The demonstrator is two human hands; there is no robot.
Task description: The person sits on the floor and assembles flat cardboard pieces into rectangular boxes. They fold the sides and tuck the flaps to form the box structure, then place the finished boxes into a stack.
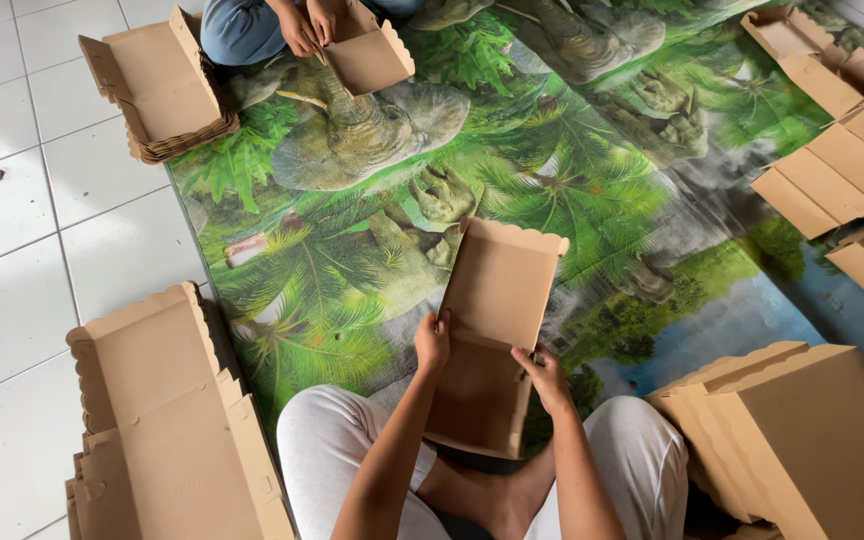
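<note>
Cardboard box (492, 340), brown and half folded, lies over the lap of the person who sits on the floor, and its far end with the wavy edge reaches onto the near edge of the mat (592, 200). The left hand (433, 343) is closed on the left side wall of the box, with the thumb on the inside and the fingers around the outside. The right hand (546, 377) pinches the right side wall, fingers curled on the edge. The mat is green, printed with palm trees and elephants, and it lies on the white tiled floor (22, 230).

Beside the person's left knee, on the floor at the near left corner of the mat, is a stack of flat cardboard pieces (167, 420). At the right knee stands a pile of folded boxes (802, 430). More boxes (842, 160) lie at the right edge of the mat. At the far edge another person's hands (307, 25) hold a second box (367, 55), and just beside it, at the far left corner, is a stack of open boxes (157, 85).
</note>
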